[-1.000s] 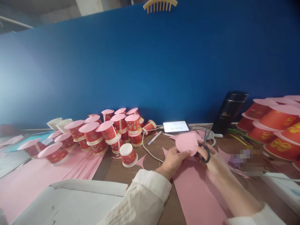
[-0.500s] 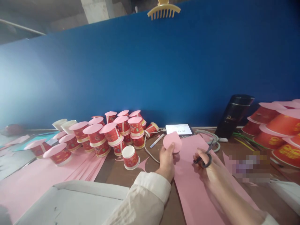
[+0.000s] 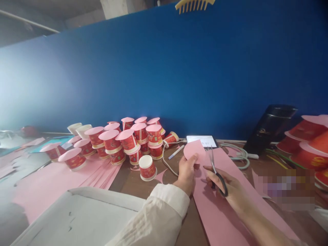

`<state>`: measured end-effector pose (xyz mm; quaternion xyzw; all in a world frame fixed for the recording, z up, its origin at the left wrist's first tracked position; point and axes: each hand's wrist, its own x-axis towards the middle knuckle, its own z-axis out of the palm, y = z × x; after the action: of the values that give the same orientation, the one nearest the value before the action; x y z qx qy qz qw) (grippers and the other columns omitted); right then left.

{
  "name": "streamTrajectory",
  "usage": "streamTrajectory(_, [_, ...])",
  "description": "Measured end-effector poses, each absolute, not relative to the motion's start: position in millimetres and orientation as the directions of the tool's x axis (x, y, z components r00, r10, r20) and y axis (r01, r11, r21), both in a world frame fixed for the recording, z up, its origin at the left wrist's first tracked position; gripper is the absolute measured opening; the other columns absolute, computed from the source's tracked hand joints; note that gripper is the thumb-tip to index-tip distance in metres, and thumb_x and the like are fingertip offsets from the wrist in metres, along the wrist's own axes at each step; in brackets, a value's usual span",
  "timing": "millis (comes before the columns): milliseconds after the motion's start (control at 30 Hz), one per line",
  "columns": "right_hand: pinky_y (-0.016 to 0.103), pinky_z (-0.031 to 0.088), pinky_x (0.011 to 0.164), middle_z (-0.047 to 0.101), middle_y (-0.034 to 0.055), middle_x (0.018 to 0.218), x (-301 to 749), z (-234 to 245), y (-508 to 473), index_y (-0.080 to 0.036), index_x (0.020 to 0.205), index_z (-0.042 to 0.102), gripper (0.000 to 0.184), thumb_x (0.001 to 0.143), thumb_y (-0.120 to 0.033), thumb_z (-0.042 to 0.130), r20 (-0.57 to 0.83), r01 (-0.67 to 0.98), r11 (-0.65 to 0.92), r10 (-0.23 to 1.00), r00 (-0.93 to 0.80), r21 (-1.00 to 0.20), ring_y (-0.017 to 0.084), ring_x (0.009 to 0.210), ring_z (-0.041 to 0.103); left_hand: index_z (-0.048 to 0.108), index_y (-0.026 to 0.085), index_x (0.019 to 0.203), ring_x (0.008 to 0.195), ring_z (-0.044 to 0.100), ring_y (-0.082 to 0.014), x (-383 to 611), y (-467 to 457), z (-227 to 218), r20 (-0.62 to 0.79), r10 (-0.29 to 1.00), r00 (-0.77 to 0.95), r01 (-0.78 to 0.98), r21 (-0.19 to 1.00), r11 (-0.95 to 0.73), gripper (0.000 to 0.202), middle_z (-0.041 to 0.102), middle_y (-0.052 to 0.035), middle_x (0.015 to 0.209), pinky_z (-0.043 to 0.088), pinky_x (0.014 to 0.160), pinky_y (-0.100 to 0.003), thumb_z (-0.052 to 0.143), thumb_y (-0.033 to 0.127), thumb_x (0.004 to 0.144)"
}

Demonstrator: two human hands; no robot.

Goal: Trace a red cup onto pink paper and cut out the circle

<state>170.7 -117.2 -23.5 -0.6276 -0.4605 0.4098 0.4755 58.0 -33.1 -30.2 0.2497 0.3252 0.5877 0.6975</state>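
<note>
My left hand (image 3: 186,171) pinches a round pink paper disc (image 3: 194,150) and holds it up above the table. Just to its right, my right hand (image 3: 225,186) grips black-handled scissors (image 3: 216,171) with the blades pointing up toward the disc's edge. Both hands hover over a long strip of pink paper (image 3: 217,208) lying on the brown table. A single red paper cup (image 3: 148,167) stands upside down a little left of my left hand.
A heap of red cups capped with pink discs (image 3: 123,140) fills the left middle. A phone (image 3: 202,140), a pen (image 3: 176,152), white cables (image 3: 238,155) and a black flask (image 3: 271,128) lie behind. Larger red cups (image 3: 310,136) sit far right, pink sheets (image 3: 64,177) and a white box (image 3: 82,218) at left.
One second ago the scissors cut at the disc among paper scraps. The disc came free, my left hand lifted it, and my right hand has brought the scissors back beside it.
</note>
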Motion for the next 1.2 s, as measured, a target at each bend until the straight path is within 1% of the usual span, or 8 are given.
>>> streamTrajectory(167, [0.029,0.046,0.059,0.063,0.0028,0.075,170.1,-20.9,-117.8,-0.022,0.121,0.069,0.059,0.079,-0.063,0.065,-0.073,0.216,-0.121,0.974,0.215,-0.969,0.018,0.069,0.057,0.063,0.015,0.089,0.066,0.057,-0.0108,56.7,-36.3,-22.1,-0.131,0.982,0.135,-0.706,0.683,0.188,0.042,0.066,-0.0035,0.083,0.042,0.063,-0.024,0.083,0.034,0.058])
streamTrajectory(333, [0.029,0.044,0.057,0.060,0.0016,0.070,169.4,-18.7,-119.0,-0.020,0.122,0.068,0.061,0.080,-0.064,0.063,-0.073,0.229,-0.112,0.982,0.172,-0.967,0.016,0.063,0.053,0.064,0.014,0.089,0.073,0.061,-0.0145,55.8,-41.7,-12.1,-0.078,0.978,0.194,-0.746,0.635,0.199,0.039,0.067,-0.0047,0.082,0.046,0.069,-0.026,0.081,0.029,0.057])
streamTrajectory(433, [0.028,0.043,0.056,0.060,0.0015,0.070,169.7,-18.7,-119.6,-0.019,0.114,0.069,0.056,0.082,-0.064,0.061,-0.073,0.244,-0.111,0.985,0.157,-0.963,0.015,0.061,0.051,0.064,0.013,0.088,0.074,0.062,-0.0145,55.4,-43.7,-9.1,-0.082,0.978,0.191,-0.759,0.619,0.200,0.037,0.068,-0.0043,0.081,0.048,0.074,-0.027,0.080,0.026,0.057])
streamTrajectory(533, [0.027,0.041,0.056,0.061,0.0016,0.072,170.8,-20.5,-119.7,-0.021,0.103,0.071,0.048,0.082,-0.063,0.060,-0.088,0.232,-0.119,0.986,0.142,-0.965,0.015,0.060,0.050,0.064,0.013,0.090,0.071,0.063,-0.0151,55.2,-44.1,-9.0,-0.085,0.975,0.207,-0.750,0.626,0.214,0.038,0.067,-0.0043,0.081,0.049,0.072,-0.029,0.080,0.026,0.058])
streamTrajectory(700, [0.026,0.039,0.055,0.059,0.0004,0.072,174.4,-27.4,-119.3,-0.021,0.107,0.069,0.046,0.086,-0.060,0.057,-0.058,0.221,-0.086,0.990,0.132,-0.971,0.014,0.059,0.049,0.062,0.013,0.093,0.063,0.061,-0.0147,55.3,-45.0,-9.7,-0.039,0.973,0.229,-0.735,0.649,0.199,0.038,0.066,-0.0033,0.076,0.049,0.065,-0.029,0.077,0.027,0.060])
streamTrajectory(833, [0.026,0.040,0.057,0.058,0.0001,0.071,176.0,-30.2,-118.7,-0.020,0.101,0.070,0.046,0.085,-0.061,0.058,-0.034,0.259,-0.074,0.987,0.156,-0.963,0.013,0.060,0.049,0.060,0.013,0.092,0.061,0.060,-0.0148,55.8,-46.4,-9.2,-0.029,0.971,0.239,-0.726,0.658,0.198,0.037,0.064,-0.0026,0.074,0.047,0.062,-0.029,0.075,0.027,0.061])
streamTrajectory(1067, [0.027,0.041,0.057,0.056,-0.0003,0.068,176.9,-33.9,-115.2,-0.020,0.117,0.068,0.055,0.084,-0.063,0.057,-0.016,0.291,-0.069,0.983,0.180,-0.954,0.014,0.060,0.050,0.059,0.014,0.094,0.064,0.061,-0.0154,56.6,-46.7,-9.5,-0.016,0.970,0.243,-0.733,0.652,0.194,0.040,0.065,-0.0037,0.077,0.047,0.064,-0.030,0.076,0.028,0.060])
streamTrajectory(1200, [0.027,0.042,0.058,0.057,-0.0004,0.068,176.9,-32.1,-116.0,-0.021,0.118,0.069,0.055,0.085,-0.064,0.057,-0.006,0.325,-0.060,0.986,0.164,-0.944,0.014,0.059,0.050,0.058,0.014,0.093,0.063,0.061,-0.0153,56.1,-47.5,-8.2,-0.022,0.965,0.260,-0.732,0.647,0.212,0.039,0.065,-0.0035,0.076,0.047,0.067,-0.031,0.075,0.026,0.060])
